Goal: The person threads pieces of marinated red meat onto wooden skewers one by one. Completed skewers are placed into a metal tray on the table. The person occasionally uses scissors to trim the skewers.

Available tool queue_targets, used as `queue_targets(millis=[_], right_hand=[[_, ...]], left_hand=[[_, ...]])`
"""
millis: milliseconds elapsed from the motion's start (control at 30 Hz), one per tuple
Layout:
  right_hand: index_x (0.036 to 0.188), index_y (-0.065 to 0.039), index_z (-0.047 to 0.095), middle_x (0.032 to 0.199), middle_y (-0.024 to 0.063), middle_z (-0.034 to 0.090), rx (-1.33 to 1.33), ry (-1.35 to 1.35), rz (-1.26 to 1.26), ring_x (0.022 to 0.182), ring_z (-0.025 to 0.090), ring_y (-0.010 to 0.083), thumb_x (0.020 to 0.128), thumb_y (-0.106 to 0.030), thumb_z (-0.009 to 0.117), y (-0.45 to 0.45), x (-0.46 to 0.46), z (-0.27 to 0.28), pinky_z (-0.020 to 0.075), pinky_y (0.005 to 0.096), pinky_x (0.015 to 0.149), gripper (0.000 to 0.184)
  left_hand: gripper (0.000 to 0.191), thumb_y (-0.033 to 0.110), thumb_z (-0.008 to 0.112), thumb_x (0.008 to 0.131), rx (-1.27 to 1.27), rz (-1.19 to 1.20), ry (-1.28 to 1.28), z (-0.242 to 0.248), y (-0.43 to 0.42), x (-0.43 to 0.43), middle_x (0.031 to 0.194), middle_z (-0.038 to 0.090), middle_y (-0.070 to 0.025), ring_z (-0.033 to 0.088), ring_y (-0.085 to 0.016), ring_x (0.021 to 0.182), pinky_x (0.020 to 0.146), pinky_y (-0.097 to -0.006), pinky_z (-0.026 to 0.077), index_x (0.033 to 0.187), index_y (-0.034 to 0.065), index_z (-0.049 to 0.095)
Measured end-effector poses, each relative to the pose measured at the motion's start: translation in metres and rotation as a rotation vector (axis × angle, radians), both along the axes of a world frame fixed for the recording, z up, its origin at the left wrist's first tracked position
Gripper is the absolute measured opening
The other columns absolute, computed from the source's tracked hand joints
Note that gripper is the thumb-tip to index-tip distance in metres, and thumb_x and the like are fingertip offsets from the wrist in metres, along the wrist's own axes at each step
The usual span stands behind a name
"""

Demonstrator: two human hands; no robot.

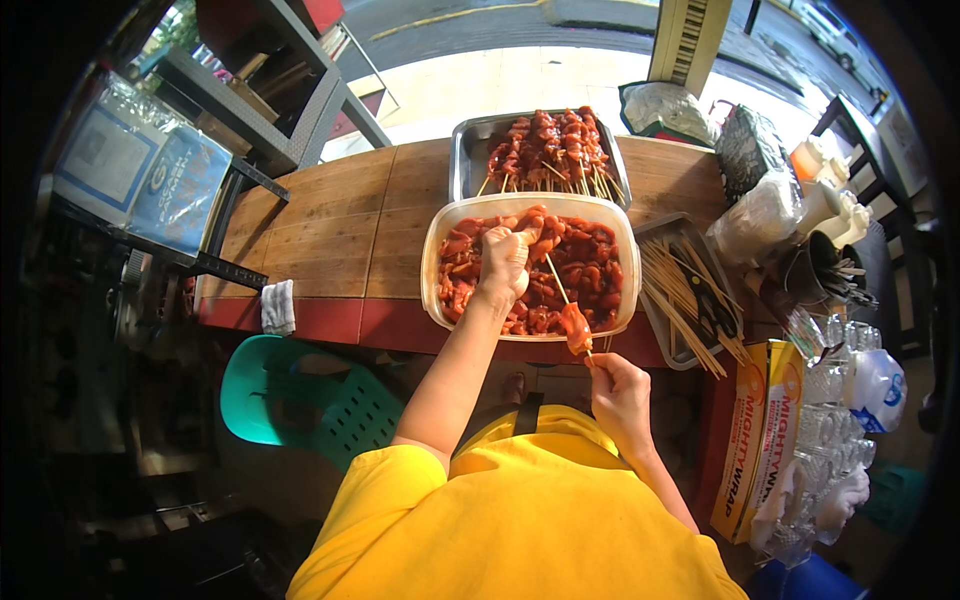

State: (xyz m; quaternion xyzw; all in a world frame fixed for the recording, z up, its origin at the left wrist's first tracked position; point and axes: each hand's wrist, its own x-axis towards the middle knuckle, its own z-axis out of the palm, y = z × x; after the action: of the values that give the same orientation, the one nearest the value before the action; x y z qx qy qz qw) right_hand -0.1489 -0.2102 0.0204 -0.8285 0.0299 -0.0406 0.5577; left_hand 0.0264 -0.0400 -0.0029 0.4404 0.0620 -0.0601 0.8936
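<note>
My left hand (pixel 504 261) is over a plastic tub (pixel 430 259) of raw marinated meat pieces (pixel 592 274), its fingers closed on a piece of meat (pixel 550 234). That piece is at the far end of a bamboo skewer (pixel 556 279). Low on the same stick sits another meat piece (pixel 576 328), with bare wood between the two. My right hand (pixel 621 394) pinches the skewer's near end just past the tub's front rim. Behind the tub, a steel tray (pixel 466 161) holds several loaded meat skewers (pixel 551 150). My left fingertips are partly hidden by meat.
To the right, a metal tray (pixel 679 360) carries loose bamboo skewers (pixel 664 281) and black-handled scissors (pixel 711 304). Wrap boxes (pixel 757 442) and glasses (pixel 821 427) stand nearer me. A green plastic chair (pixel 259 390) and a white cloth (pixel 278 307) are at the wooden table's (pixel 315 232) front left.
</note>
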Motion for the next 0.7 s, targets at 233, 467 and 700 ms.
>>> queue_targets(millis=[233, 467, 700], right_hand=[[0.097, 0.007, 0.063, 0.061, -0.0014, 0.054, 0.416, 0.255, 0.026, 0.052, 0.045, 0.0031, 0.090, -0.001, 0.052, -0.002, 0.017, 0.000, 0.0343, 0.0191, 0.046, 0.016], [0.100, 0.006, 0.063, 0.063, -0.0015, 0.054, 0.456, 0.165, -0.022, 0.052, 0.045, 0.0034, 0.092, -0.002, 0.052, -0.009, 0.034, -0.006, 0.0328, 0.0180, 0.047, 0.016], [0.097, 0.006, 0.065, 0.065, -0.0010, 0.057, 0.333, 0.158, -0.116, 0.056, 0.049, 0.0039, 0.088, 0.001, 0.053, -0.038, 0.032, -0.007, 0.0393, 0.0201, 0.051, 0.015]], left_hand=[[0.023, -0.003, 0.048, 0.091, -0.124, -0.079, 0.145, -0.006, -0.021, -0.017, 0.098, 0.066, -0.0132, 0.067, -0.024, 0.090, 0.078, -0.0317, 0.058, 0.110, -0.0049, 0.060], [0.037, 0.023, 0.056, 0.095, -0.020, -0.335, 0.133, -0.010, -0.019, -0.017, 0.113, 0.063, -0.0143, 0.064, -0.020, 0.100, 0.077, -0.0286, 0.056, 0.123, 0.0006, 0.052], [0.029, 0.021, 0.062, 0.087, 1.338, -0.624, -0.309, -0.043, -0.018, 0.006, 0.101, 0.066, -0.0097, 0.062, -0.022, 0.086, 0.076, -0.0334, 0.051, 0.109, 0.0028, 0.061]])
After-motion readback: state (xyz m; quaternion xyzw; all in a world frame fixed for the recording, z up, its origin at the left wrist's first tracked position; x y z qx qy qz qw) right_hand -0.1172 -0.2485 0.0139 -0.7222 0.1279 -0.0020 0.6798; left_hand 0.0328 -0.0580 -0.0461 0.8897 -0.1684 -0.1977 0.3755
